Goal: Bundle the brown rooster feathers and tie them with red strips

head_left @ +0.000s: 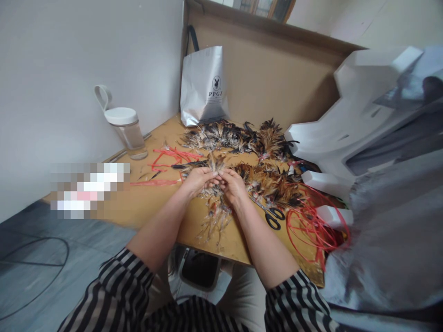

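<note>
My left hand [200, 181] and my right hand [232, 183] meet over the table, fingertips pinched together. Between them they grip the base of a small bunch of brown feathers [216, 162], whose tips fan upward. Around and beneath my hands lie loose feathers [218, 214], with a pile of golden-brown feathers [273, 184] just to the right. Behind is a row of darker feather bunches [221, 136]. Black-handled scissors [273, 218] rest beside my right forearm, their blades partly hidden by feathers. Cut strips of red plastic tape [173, 157] lie to the left.
A tangle of red plastic strip [311, 226] sits at the table's right edge. A lidded jar [126, 129] stands at the left, and a silver bag [202, 87] at the back. White foam pieces [314, 115] and grey cloth [391, 216] border the right side. A dark bin [200, 269] is below.
</note>
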A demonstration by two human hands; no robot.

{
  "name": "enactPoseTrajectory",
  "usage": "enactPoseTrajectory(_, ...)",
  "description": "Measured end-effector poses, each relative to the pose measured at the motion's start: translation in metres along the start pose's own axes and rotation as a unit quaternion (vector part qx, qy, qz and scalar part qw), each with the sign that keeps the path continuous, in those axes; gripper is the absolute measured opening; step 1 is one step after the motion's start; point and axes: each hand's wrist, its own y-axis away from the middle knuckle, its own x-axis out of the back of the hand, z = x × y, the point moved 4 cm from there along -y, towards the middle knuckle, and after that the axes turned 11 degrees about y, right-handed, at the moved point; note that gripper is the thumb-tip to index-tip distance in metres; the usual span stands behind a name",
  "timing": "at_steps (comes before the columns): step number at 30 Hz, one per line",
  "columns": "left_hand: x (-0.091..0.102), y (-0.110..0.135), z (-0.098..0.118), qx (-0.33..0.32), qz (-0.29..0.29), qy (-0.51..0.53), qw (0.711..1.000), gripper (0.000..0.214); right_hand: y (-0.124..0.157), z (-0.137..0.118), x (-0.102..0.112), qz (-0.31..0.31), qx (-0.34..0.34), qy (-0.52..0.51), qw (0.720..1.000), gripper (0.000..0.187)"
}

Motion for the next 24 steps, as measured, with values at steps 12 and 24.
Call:
enactPoseTrajectory(12, 0.0009, 0.0018, -0.0013, 0.030, -0.017, 0.013, 0.999, 0.018, 0.0000, 0.0029, -0.0006, -0.023, -0.017, 0.003, 1.000, 0.027)
enactPoseTrajectory(24, -0.0087, 0.0072, 0.0038, 0.014, -0.025, -0.044, 0.999, 0.021, -0.0027, 0.0001, 0.0032, -0.017, 0.018, 0.031, 0.999, 0.028)
